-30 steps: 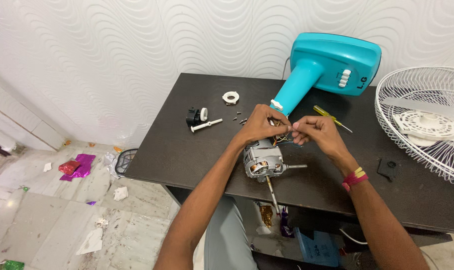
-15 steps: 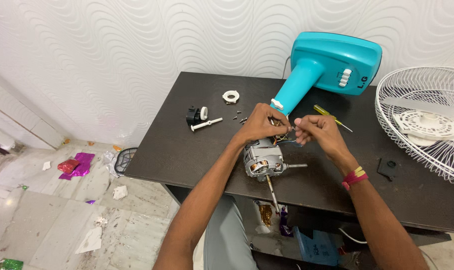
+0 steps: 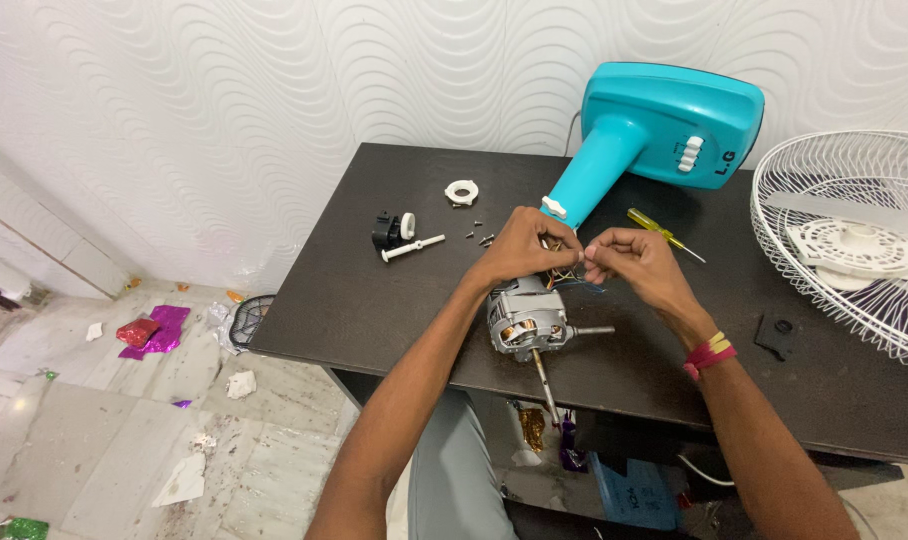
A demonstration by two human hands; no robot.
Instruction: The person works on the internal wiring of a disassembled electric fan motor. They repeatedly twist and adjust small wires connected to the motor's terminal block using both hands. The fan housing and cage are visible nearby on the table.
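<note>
Fan motor (image 3: 522, 322) is lying near the front edge of the dark table (image 3: 374, 290), shaft pointing toward the viewer. Left hand (image 3: 529, 245) and right hand (image 3: 629, 262) are both pinching the thin coloured wires (image 3: 572, 270) above the motor, fingertips nearly meeting (individual strands too fine to tell apart). Turquoise fan base (image 3: 664, 125) is lying just behind the hands. Yellow screwdriver (image 3: 662, 232) is resting right of them; white fan grille (image 3: 854, 240) is sitting at far right.
</note>
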